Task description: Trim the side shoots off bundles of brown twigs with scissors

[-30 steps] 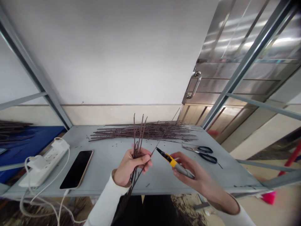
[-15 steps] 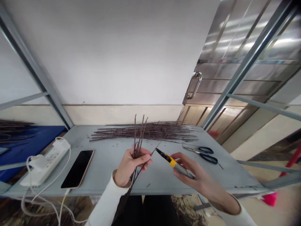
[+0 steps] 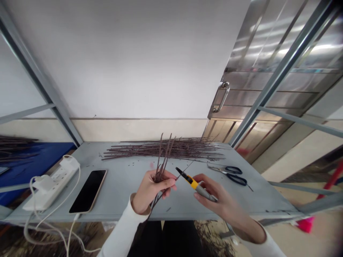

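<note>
My left hand grips a small bundle of thin dark twigs, whose tips stick up past the fingers and whose lower ends hang below the fist. My right hand holds yellow-and-grey snips, their black jaws pointing left towards the bundle. A thin twig reaches up to the right from the bundle, close to the jaws. Behind both hands, a long heap of loose twigs lies on the grey metal table. The hands hide part of the table.
Black-handled scissors lie at the table's right. A smartphone and a white power strip with cables sit at the left. More twigs lie on a blue surface beyond the table's left edge. Twig scraps litter the floor.
My left hand and the bundle have shifted right, with the twig tips leaning further right. The snips and my right hand have moved slightly left, and the right hand has drawn nearer.
</note>
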Available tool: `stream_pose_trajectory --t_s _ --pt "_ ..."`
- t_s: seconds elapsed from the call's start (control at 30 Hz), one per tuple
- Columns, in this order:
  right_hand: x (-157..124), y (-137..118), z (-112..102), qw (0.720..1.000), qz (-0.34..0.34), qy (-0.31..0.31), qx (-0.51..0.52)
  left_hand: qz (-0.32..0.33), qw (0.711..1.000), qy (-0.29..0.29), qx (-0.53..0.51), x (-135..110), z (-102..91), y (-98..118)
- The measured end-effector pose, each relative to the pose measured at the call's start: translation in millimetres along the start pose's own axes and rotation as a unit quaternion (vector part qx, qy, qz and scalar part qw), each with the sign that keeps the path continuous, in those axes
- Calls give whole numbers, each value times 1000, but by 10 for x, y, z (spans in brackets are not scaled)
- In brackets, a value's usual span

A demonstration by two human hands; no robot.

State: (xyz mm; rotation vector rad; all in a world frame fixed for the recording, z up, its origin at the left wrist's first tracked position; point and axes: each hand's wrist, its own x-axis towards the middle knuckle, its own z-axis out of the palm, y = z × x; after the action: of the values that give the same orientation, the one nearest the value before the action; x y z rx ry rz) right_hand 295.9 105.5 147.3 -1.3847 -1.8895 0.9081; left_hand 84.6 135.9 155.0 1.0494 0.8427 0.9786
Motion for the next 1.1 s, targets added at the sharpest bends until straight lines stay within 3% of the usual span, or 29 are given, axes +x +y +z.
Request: stream_pose_trajectory --t_s 0.17,0.4,0.53,0.67,0.77,0.87,1.0,1.1 --pt "36 -25 -3 1000 4 -8 -14 4 1000 13 7 -16 -5 10" --pt "60 -1 33 997 -47 24 -51 -11 1000 -12 2 -40 9 55" --pt "94 235 239 977 -102 139 -124 -36 999 12 -8 -55 33 73" --pt "222 640 485 905 -166 299 -252 -75 996 40 -2 -45 94 41" --pt "328 820 677 879 -138 354 -287 -91 994 58 -11 -2 144 -2" --pt "366 768 881 912 -67 351 -201 -64 995 71 9 75 138 -51" --pt "297 506 1068 971 -1 234 37 10 991 110 73 172 25 -114" --pt "204 353 1103 957 54 135 252 38 986 98 127 196 -82 -134"
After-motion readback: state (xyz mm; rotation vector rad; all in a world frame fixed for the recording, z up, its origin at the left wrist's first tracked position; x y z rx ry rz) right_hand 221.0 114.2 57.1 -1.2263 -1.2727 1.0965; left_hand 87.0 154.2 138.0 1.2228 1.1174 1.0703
